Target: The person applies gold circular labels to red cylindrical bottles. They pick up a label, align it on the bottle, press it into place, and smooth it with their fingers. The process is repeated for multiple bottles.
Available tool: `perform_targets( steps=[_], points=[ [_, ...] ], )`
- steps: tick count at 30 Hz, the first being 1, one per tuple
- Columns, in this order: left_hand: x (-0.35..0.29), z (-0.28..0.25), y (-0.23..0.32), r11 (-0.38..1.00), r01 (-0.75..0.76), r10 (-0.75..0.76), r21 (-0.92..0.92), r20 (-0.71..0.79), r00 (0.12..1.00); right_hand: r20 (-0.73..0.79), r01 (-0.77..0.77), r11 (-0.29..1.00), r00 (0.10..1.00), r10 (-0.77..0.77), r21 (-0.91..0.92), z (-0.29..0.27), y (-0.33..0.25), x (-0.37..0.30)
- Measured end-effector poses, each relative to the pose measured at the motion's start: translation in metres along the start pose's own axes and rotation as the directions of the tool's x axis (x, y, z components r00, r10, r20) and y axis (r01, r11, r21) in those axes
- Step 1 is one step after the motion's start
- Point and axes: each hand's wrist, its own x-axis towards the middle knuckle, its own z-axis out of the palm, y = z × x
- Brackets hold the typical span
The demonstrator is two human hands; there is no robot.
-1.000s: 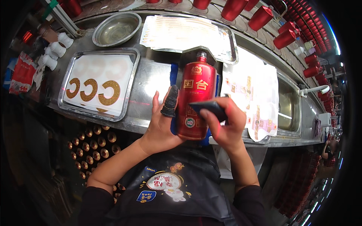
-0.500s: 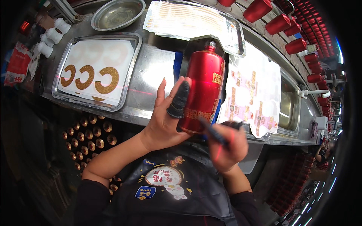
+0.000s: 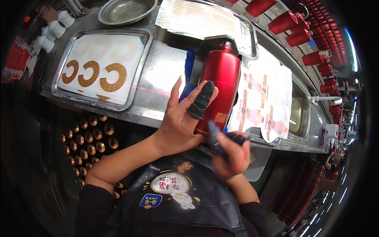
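Observation:
A glossy red bottle [image 3: 223, 75] with a clear neck leans at a tilt in a dark angular holder [image 3: 221, 39] at the counter's edge. My left hand [image 3: 179, 118] grips its lower left side, a black finger sleeve on one finger and the little finger sticking out. Gold decoration [image 3: 221, 117] shows low on the bottle. Close to the bottle's base, my right hand [image 3: 233, 158] is closed around a dark, narrow tool [image 3: 216, 140], too blurred to name exactly. Black covering also shows on a right finger.
Left on the metal counter, a tray [image 3: 132, 89] holds a sheet with gold C-shaped decals. White decal sheets [image 3: 197, 19] lie at the back; a printed sheet [image 3: 268, 98] lies on the right, before a sink [image 3: 300, 112]. A metal bowl [image 3: 126, 19] stands far left. Red containers [image 3: 282, 21] line the upper right.
The bottle has turned about its length, so the gold marks on its right side are out of sight and the lower decoration shows less. My right hand has shifted slightly left and down.

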Motion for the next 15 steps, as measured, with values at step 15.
perform_targets(
  steps=[15],
  points=[
    [-0.006, 0.003, -0.008, 1.000, 0.004, -0.003, -0.016, 0.036, 0.999, 0.022, -0.060, 0.975, 0.998, 0.057, 0.212, -0.010, 0.018, -0.011]
  ],
)
